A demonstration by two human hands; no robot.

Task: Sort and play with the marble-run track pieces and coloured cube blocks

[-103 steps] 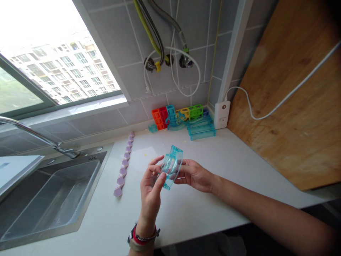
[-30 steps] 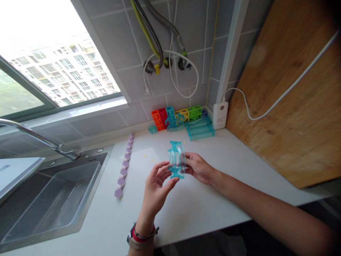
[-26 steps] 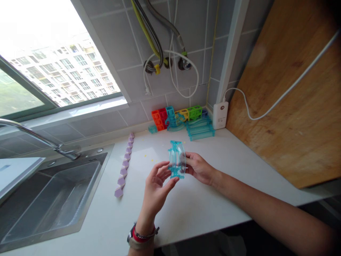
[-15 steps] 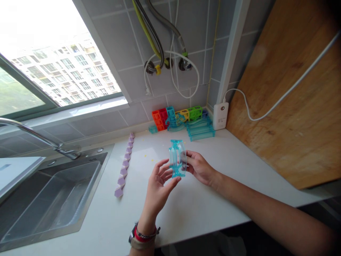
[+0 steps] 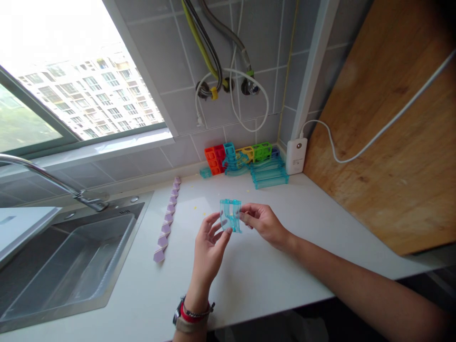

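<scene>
A clear turquoise plastic piece (image 5: 230,216) is held up over the white counter (image 5: 263,280), between both hands. My left hand (image 5: 210,240) has its thumb at the piece's lower edge and its fingers behind the left side. On the right side, my right hand (image 5: 261,221) pinches the piece between thumb and fingers. Behind, against the wall, lie more turquoise pieces (image 5: 270,178), with red blocks (image 5: 214,159), a green block (image 5: 262,151) and yellow ones beside them.
A row of purple pieces (image 5: 166,228) runs along the counter left of my hands. Farther left is the sink (image 5: 71,270) with a faucet (image 5: 94,204). A white device (image 5: 295,156) with a cable stands near a wooden board (image 5: 388,128).
The turquoise piece has been turned and moved slightly down and left, and it now looks shorter. Both hands still hold it, and my left hand has shifted a little left.
</scene>
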